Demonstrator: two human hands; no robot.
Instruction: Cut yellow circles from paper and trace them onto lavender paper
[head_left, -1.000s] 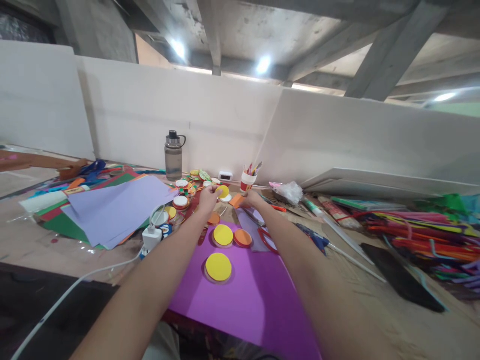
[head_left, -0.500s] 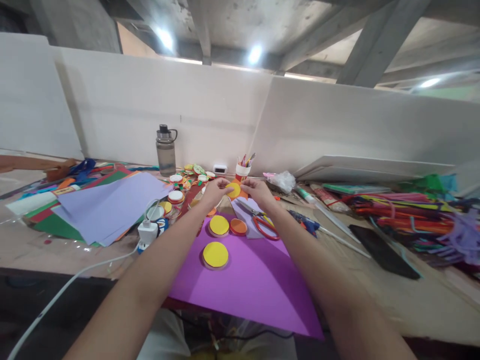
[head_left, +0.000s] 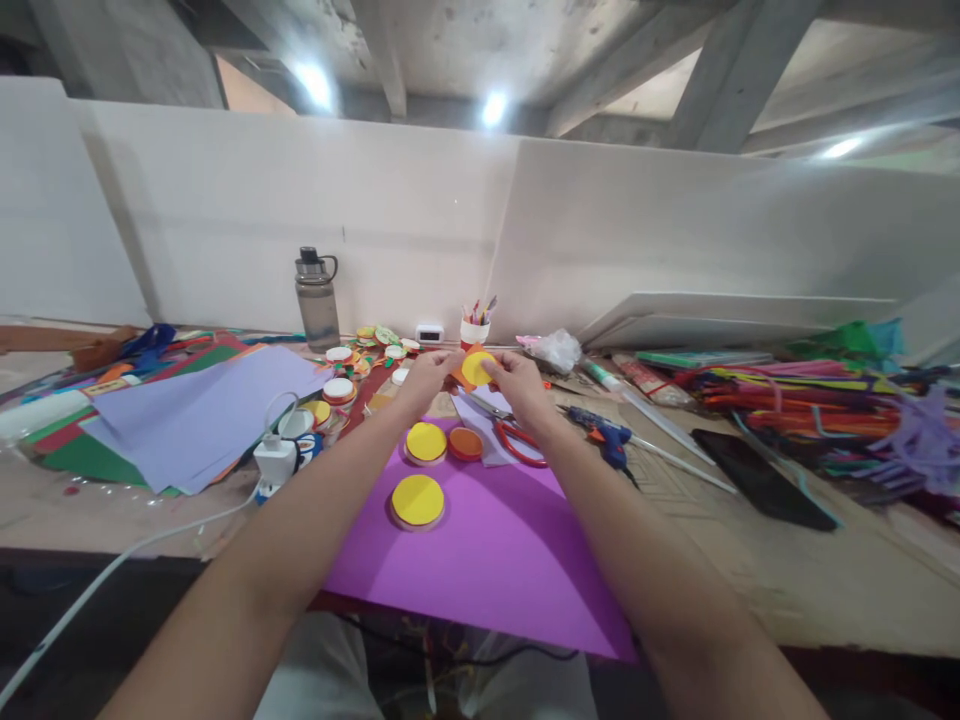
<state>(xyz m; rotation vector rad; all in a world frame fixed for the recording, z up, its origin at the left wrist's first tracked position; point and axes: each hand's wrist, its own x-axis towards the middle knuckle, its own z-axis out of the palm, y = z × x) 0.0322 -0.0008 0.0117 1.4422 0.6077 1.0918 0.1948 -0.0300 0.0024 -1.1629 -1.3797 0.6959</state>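
Note:
My left hand is closed on an orange piece of paper, raised over the far part of the table. A yellow paper circle overlaps it in front, pinched by my right hand. Below the hands lie red-handled scissors on a sheet of lilac paper. Two yellow-topped discs, a nearer one and a farther one, rest on a large purple sheet. An orange round piece sits beside the farther disc.
On the left are lilac sheets, a white plug with its cable, and a water bottle. A cup of pens stands at the back. A glue gun, black phone and coloured strips lie right.
The yellow circle has passed from my left fingers to my right ones. The orange paper is now held by my left hand. The whole view has shifted slightly.

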